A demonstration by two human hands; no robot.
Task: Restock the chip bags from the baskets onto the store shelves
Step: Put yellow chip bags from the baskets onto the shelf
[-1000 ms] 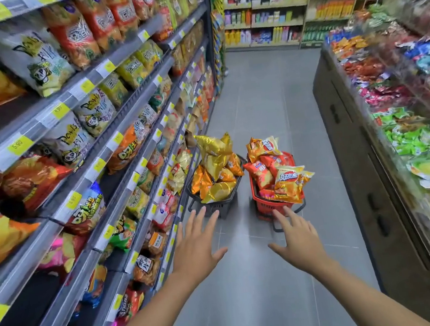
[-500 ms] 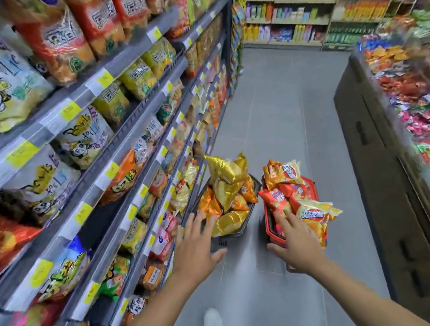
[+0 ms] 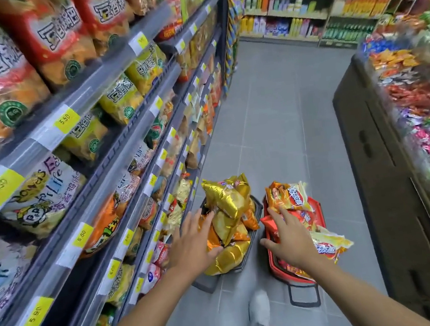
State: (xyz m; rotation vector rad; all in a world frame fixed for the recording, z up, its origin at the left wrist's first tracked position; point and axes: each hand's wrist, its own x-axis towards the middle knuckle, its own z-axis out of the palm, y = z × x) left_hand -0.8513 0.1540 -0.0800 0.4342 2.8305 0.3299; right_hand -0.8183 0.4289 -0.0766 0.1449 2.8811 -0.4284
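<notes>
1. The tall grey metal shelving fills the left side. Its tiers are packed with upright chip bags in red, yellow and white, and yellow price tags run along the rails.
2. The dark brown counter on the right carries heaped wrapped sweets on top.
3. The dark grey plastic basket stands on the floor at the shelving's foot, piled above its rim with gold foil chip bags.
4. The red plastic basket sits just beside it to the right, overflowing with orange-and-yellow chip bags. Its black handle lies folded toward the person.
5. The left hand is spread flat over the gold bags, and the right hand is spread over the orange ones. Neither grips a bag, and I cannot tell if either is touching one.
6. Half a second ago the left hand was short of the grey basket. Both baskets now sit nearer and larger, and a white shoe shows between the forearms.
7. The grey tiled floor lies open between shelving and counter beyond the baskets, and only a narrow gap separates the two baskets.
</notes>
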